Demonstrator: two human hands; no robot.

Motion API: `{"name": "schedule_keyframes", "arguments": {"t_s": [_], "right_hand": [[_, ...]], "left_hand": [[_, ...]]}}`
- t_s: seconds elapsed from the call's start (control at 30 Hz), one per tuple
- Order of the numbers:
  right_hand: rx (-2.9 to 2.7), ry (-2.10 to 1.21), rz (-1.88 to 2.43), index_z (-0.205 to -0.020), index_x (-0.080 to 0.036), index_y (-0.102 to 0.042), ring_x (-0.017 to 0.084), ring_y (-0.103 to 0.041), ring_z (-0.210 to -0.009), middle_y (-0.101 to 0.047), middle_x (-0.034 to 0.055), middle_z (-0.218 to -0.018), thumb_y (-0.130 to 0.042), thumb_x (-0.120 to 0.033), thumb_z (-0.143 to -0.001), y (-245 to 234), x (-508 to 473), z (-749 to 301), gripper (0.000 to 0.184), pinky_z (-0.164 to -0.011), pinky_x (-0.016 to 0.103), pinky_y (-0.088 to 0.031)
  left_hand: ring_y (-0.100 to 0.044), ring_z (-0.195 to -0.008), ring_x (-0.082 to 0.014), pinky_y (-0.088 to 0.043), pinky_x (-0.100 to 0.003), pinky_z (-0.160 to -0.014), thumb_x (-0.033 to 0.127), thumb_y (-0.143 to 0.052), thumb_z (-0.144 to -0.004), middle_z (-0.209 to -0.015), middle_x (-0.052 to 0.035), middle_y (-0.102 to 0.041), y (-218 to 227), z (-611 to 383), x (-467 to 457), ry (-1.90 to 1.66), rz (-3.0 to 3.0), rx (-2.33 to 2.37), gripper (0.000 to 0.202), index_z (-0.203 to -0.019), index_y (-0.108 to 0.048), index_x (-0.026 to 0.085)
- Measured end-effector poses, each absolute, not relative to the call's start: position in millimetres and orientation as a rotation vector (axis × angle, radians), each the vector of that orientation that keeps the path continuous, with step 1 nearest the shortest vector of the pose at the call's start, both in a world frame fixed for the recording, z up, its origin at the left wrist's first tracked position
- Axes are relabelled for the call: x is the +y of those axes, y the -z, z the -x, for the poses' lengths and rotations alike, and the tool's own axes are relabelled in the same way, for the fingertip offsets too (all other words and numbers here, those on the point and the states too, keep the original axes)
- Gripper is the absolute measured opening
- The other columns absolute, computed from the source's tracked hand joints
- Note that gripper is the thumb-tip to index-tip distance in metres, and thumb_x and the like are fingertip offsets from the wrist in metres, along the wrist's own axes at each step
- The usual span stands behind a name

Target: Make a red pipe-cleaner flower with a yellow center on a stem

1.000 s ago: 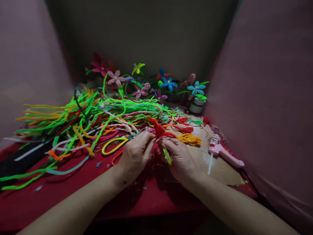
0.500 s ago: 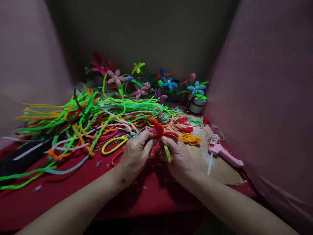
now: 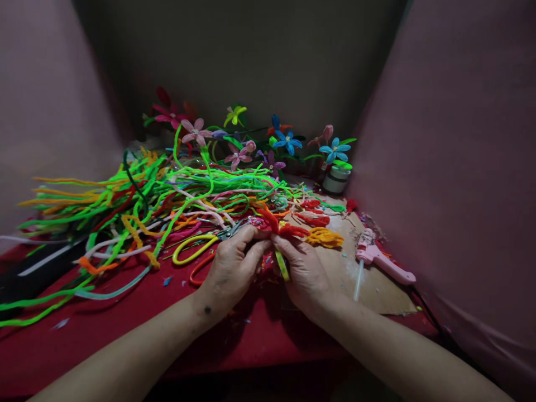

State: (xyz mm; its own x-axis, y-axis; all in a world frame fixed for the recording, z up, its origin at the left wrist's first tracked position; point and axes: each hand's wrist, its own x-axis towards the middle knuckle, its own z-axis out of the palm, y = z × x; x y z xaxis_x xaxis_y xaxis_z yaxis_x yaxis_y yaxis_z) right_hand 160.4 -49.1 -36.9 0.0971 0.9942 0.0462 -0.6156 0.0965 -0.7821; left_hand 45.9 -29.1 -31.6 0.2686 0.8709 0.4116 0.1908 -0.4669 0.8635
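Observation:
A red pipe-cleaner flower (image 3: 271, 220) with several fuzzy petals is held between my two hands in the middle of the view. My left hand (image 3: 237, 259) is closed, thumb and fingers pinching its left side. From the other side my right hand (image 3: 304, 273) pinches the flower's base. A narrow yellow-green strip (image 3: 282, 266) hangs down at the right fingertips; its exact kind is unclear. Close beside my left hand lie scissors (image 3: 196, 249) with yellow and red handles. Orange-yellow looped petals (image 3: 325, 238) rest beyond my right hand.
A large heap of coloured pipe cleaners (image 3: 188, 184) covers the left and centre. Finished flowers (image 3: 287, 143) stand behind it, near a small jar (image 3: 336, 180). A pink glue gun (image 3: 372, 254) with a cord sits on cardboard (image 3: 385, 298) at right, on red cloth (image 3: 268, 346).
The red flower has turned slightly between my fingers, and the yellow-green strip has shifted a little left. Both hands keep their pinch. The whole view has drifted slightly.

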Motion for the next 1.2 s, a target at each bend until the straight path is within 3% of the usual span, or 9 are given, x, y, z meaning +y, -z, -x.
{"name": "schedule_keyframes", "arguments": {"t_s": [0.13, 0.3, 0.47, 0.57, 0.67, 1.03, 1.2], "right_hand": [[-0.72, -1.312, 0.657, -0.083, -0.023, -0.068, 0.018, -0.063, -0.082, -0.07, -0.0008, -0.085, -0.067, -0.021, -0.07, 35.7, -50.3, -159.8, 0.014, -0.075, 0.031, -0.048], [-0.661, -1.323, 0.67, -0.081, -0.022, -0.069, 0.017, -0.063, -0.083, -0.07, -0.0007, -0.084, -0.066, -0.019, -0.068, 35.7, -48.8, -159.2, 0.014, -0.077, 0.03, -0.047], [-0.606, -1.338, 0.682, -0.078, -0.021, -0.068, 0.017, -0.063, -0.081, -0.07, -0.0007, -0.081, -0.066, -0.02, -0.066, 32.9, -49.5, -158.1, 0.012, -0.072, 0.028, -0.048], [-0.587, -1.332, 0.683, -0.074, -0.02, -0.068, 0.016, -0.063, -0.079, -0.07, -0.001, -0.081, -0.066, -0.018, -0.066, 32.7, -50.2, -158.3, 0.009, -0.073, 0.028, -0.048], [-0.58, -1.342, 0.668, -0.076, -0.019, -0.069, 0.017, -0.063, -0.08, -0.071, -0.0007, -0.081, -0.066, -0.018, -0.066, 33.5, -49.9, -159.1, 0.011, -0.076, 0.028, -0.047], [-0.746, -1.227, 0.667, -0.075, -0.021, -0.071, 0.015, -0.059, -0.072, -0.068, -0.0023, -0.072, -0.065, -0.017, -0.071, 40.0, -49.0, -163.4, 0.008, -0.077, 0.029, -0.046], [-0.931, -1.107, 0.771, -0.075, -0.021, -0.07, 0.014, -0.056, -0.07, -0.062, -0.0025, -0.067, -0.066, -0.025, -0.075, 39.2, -51.5, -167.4, 0.006, -0.073, 0.028, -0.045]], "left_hand": [[-0.049, -0.051, -0.0082, -0.041, -0.019, -0.048, 0.022, -0.054, -0.084, -0.062, 0.0043, -0.056, 33.5, -47.8, -30.4, -1.265, -1.818, 0.937, 0.009, -0.085, -0.062, 0.019], [-0.064, -0.077, -0.013, -0.051, -0.024, -0.071, 0.017, -0.054, -0.084, -0.086, -0.0014, -0.068, 38.5, -50.4, -32.6, -1.407, -2.083, 0.956, 0.01, -0.092, -0.06, 0.019], [-0.066, -0.078, -0.012, -0.052, -0.02, -0.07, 0.01, -0.053, -0.084, -0.091, -0.0028, -0.067, 44.6, -46.7, -30.1, -1.547, -2.459, 0.941, 0.029, -0.112, -0.048, 0.018], [-0.064, -0.09, -0.015, -0.051, -0.025, -0.08, 0.007, -0.051, -0.085, -0.099, -0.0071, -0.066, 48.8, -42.6, -26.9, -1.51, -2.802, 0.837, 0.037, -0.12, -0.045, 0.015], [-0.063, -0.095, -0.0192, -0.051, -0.028, -0.081, 0.005, -0.05, -0.084, -0.102, -0.0127, -0.065, 51.1, -42.2, -25.5, -1.438, -2.953, 0.847, 0.043, -0.126, -0.041, 0.009], [-0.064, -0.08, -0.0153, -0.051, -0.026, -0.074, 0.012, -0.053, -0.084, -0.087, -0.0066, -0.067, 39.2, -48.7, -29.0, -1.494, -2.458, 0.84, 0.019, -0.102, -0.059, 0.014], [-0.056, -0.051, -0.0098, -0.047, -0.021, -0.051, 0.02, -0.059, -0.079, -0.062, 0.0021, -0.063, 24.5, -48.3, -36.5, -1.311, -1.745, 0.97, 0.014, -0.091, -0.066, 0.017]]}}
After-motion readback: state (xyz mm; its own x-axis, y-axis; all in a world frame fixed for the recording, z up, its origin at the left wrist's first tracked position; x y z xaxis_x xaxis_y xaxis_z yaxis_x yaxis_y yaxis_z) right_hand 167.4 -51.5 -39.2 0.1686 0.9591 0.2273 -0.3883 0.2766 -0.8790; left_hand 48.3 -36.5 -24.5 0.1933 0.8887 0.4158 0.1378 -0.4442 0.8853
